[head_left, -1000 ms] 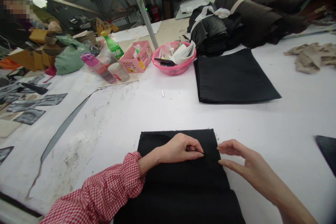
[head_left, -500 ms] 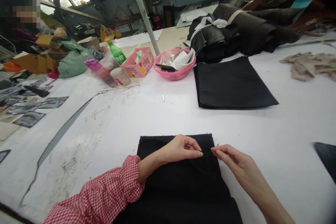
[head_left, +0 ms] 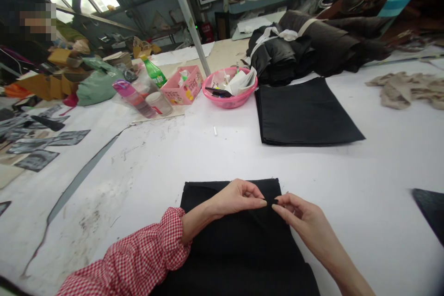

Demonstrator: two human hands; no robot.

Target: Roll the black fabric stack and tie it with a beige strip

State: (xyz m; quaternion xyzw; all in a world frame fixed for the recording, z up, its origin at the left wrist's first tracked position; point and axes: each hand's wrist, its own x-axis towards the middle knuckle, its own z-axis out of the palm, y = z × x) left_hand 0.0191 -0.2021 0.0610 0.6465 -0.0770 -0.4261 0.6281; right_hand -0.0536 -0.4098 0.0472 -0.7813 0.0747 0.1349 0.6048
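Observation:
A piece of black fabric (head_left: 239, 245) lies on the white work surface in front of me, its far edge running straight across. Over its upper part, my left hand (head_left: 243, 198) pinches the fabric between thumb and fingers, the forearm crossing it in a red-checked sleeve. Close by on the right, my right hand (head_left: 300, 212) has thumb and forefinger pressed together on the black fabric near its right edge. The two pairs of fingertips are a small gap apart. Exactly how much cloth sits between them is hard to make out.
Beyond the fabric lies a stack of black sheets (head_left: 308, 113), with a pink basin (head_left: 231, 101) left of it. Bundled dark material (head_left: 280, 55) is behind. A pink box (head_left: 183, 90), green bottle (head_left: 153, 71) and beige cloth (head_left: 404, 90) stand around. A person (head_left: 69, 37) is at far left.
My right hand has moved slightly left, from the fabric's right edge onto the cloth, closer to my left fingertips. The left hand has barely moved.

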